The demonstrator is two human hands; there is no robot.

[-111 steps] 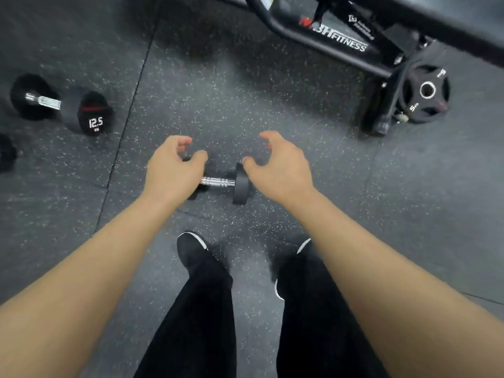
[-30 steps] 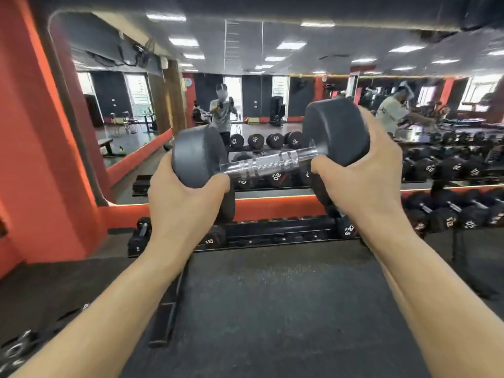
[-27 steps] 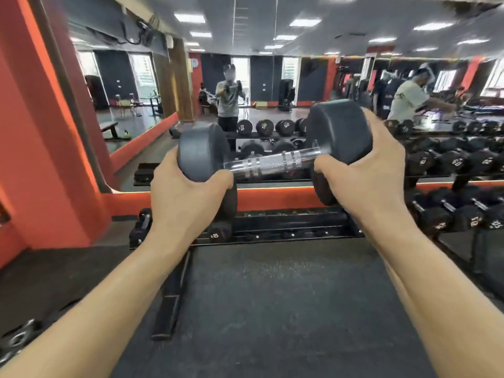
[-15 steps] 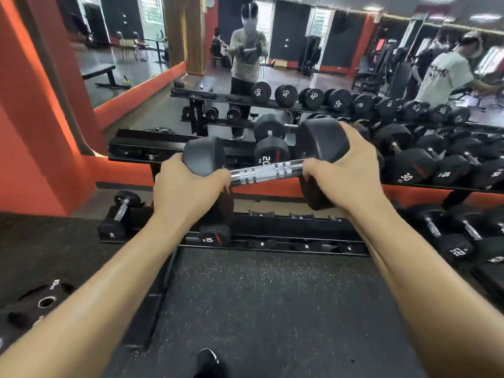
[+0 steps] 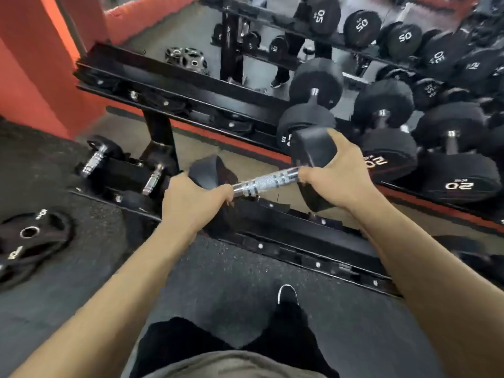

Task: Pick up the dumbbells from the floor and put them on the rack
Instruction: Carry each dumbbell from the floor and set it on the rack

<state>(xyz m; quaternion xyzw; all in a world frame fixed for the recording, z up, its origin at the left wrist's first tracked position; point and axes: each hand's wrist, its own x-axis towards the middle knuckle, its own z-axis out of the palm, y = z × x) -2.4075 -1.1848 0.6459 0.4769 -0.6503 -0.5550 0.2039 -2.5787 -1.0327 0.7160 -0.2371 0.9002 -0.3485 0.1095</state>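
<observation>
Now held: the dumbbell [image 5: 266, 182] is off the floor, carried by both hands, with its chrome handle bare between them.
Left hand [image 5: 191, 205]: curled over the near side of the left head.
Right hand [image 5: 338, 181]: wrapped round the right head, thumb up over its top.
Tilt: the right end is higher and farther away than the left.
Place: above the lower tier of the rack [image 5: 289, 255], near its front rail; whether the left head touches the tier cannot be told.
Against half a second ago: the grip is the same, but the dumbbell has come down from level with the upper shelf, and the view has tipped down, so a shoe [image 5: 287, 294] shows.
Against the first frame: it then lay on the floor between open, reaching hands.
Nearby: small dumbbells [image 5: 95, 159] on the lower tier to the left, 20 kg dumbbells [image 5: 461, 181] on the upper tier to the right, and a weight plate [image 5: 30, 241] on the floor to the left.
</observation>
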